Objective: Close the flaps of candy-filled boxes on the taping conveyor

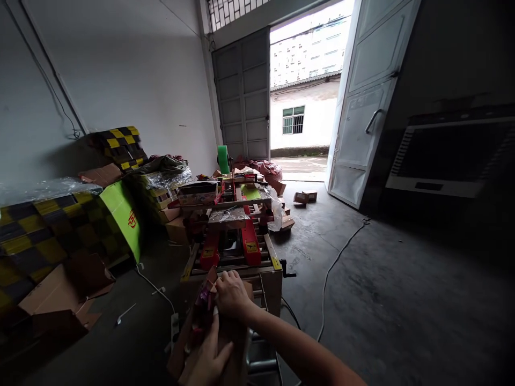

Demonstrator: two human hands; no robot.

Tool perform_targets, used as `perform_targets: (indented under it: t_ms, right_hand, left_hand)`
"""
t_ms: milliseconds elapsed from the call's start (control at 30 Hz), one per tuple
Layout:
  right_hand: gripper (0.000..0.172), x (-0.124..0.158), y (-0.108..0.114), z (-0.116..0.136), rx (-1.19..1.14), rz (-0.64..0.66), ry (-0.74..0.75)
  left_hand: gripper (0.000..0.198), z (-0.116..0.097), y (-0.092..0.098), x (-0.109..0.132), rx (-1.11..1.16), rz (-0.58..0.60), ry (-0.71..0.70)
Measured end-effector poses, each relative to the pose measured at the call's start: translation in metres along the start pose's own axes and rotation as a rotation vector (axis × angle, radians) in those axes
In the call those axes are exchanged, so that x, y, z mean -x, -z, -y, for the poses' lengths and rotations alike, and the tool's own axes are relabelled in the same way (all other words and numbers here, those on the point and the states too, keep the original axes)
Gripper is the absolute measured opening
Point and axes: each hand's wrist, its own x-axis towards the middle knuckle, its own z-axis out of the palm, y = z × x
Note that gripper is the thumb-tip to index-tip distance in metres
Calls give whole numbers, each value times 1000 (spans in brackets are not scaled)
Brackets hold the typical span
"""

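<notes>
An open cardboard box (237, 348) lies on the rollers in front of me, its flaps raised on the left side. Shiny purple and red packets (203, 297) show inside it. My right hand (232, 295) is at the box's far end, with fingers curled over the end flap. Nearer to me, my left hand (211, 354) rests against the box, index finger stretched forward and thumb apart. Just beyond stands a carton sealing machine with two red side belts (250, 244), a green tape roll (222, 159) and a black crank handle (288, 268).
Metal rollers (261, 366) run beneath the box. Black-and-yellow taped cartons (44, 225) are stacked along the left wall, beside a green board (124, 217). An opened carton (66, 297) lies at left. A grey cable (330, 268) crosses the floor at right; small boxes (304, 197) lie near the doorway.
</notes>
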Motion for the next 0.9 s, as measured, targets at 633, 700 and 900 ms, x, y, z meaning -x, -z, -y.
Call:
perform_targets:
  t_ms: [633, 700, 900]
  right_hand:
    - [40, 51, -10, 22, -50, 156, 204]
    - [40, 48, -13, 28, -34, 166, 203]
    - [41, 49, -13, 27, -42, 175, 221]
  left_hand:
    - [47, -47, 76, 11, 3, -492, -187]
    - [53, -25, 95, -12, 228, -354, -13]
    - [78, 22, 71, -54, 851, 286, 309]
